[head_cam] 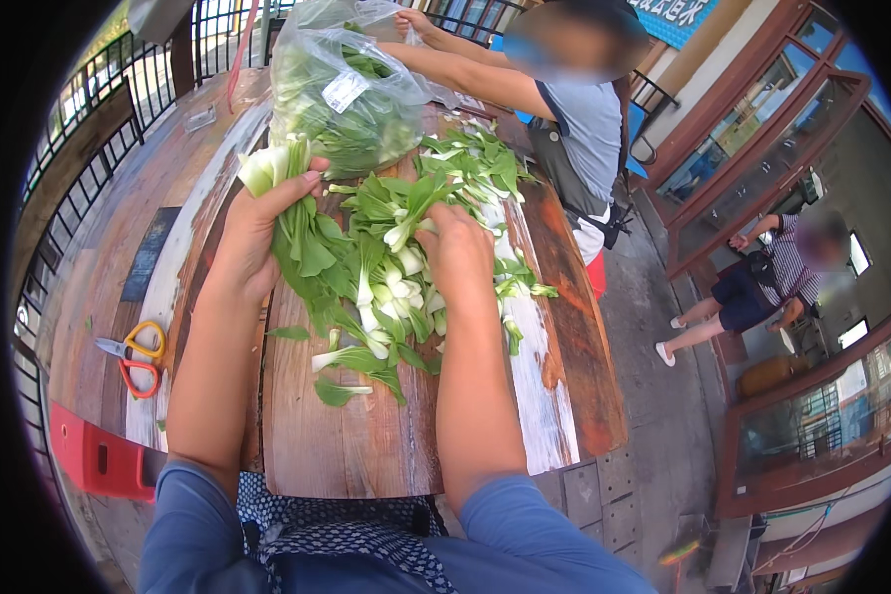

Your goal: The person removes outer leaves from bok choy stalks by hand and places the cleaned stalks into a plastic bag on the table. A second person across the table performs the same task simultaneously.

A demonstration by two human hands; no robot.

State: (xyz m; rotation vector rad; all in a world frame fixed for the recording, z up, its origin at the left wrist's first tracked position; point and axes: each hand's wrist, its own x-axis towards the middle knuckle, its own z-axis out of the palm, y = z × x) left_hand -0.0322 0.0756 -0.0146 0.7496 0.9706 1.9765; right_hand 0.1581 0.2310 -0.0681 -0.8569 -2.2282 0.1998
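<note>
My left hand [271,211] is closed round a bunch of bok choy [297,230], its pale bases pointing up and its leaves hanging over the table. Fingers of my right hand [457,245] hold a small bok choy [399,232] by its stem, above a loose pile of leaves and pale stems [397,293] on the wooden table [341,445]. Behind my left hand stands a clear plastic bag [345,111] filled with bok choy, with a white label on it. A second heap of leaves [490,160] spreads to the right of the bag.
Scissors [137,356] with yellow and orange handles lie on the table at left. Across the table, a person [586,141] reaches towards the bag's top. Another person [768,275] stands near a doorway at right. A red stool [100,457] is at lower left, and a black railing [111,126] runs along the left.
</note>
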